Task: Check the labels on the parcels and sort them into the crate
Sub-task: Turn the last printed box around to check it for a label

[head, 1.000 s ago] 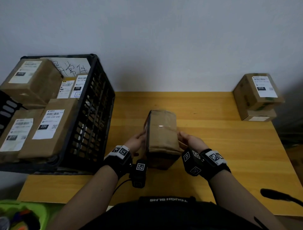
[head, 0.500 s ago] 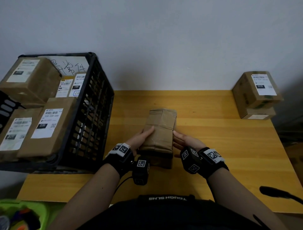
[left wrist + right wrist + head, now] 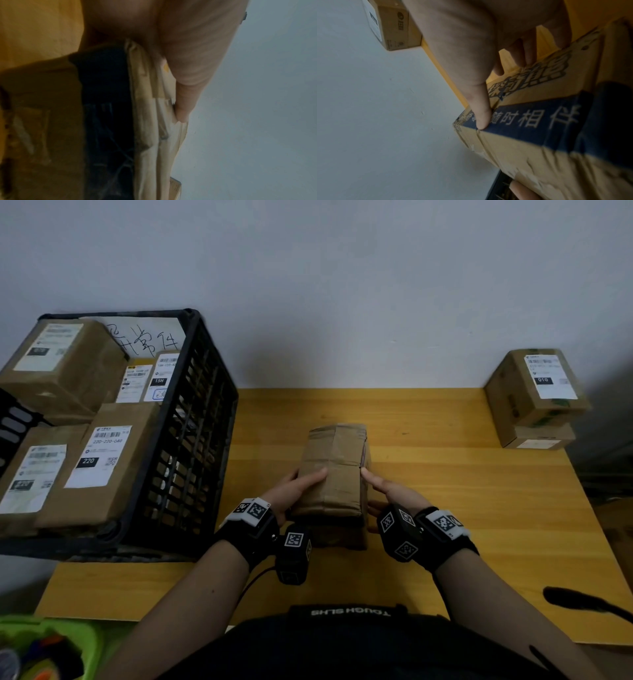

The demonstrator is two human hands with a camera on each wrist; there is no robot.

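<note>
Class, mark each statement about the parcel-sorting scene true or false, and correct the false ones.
1. Both hands hold one parcel over the table. True: left hand, right hand.
2. The crate is empty. False: it holds several labelled parcels.
3. Two stacked boxes sit at the table's far right corner. True.
4. The held parcel's upward face shows a white label. False: only brown tape shows there.
5. The crate stands to the right of the hands. False: it is to the left.
</note>
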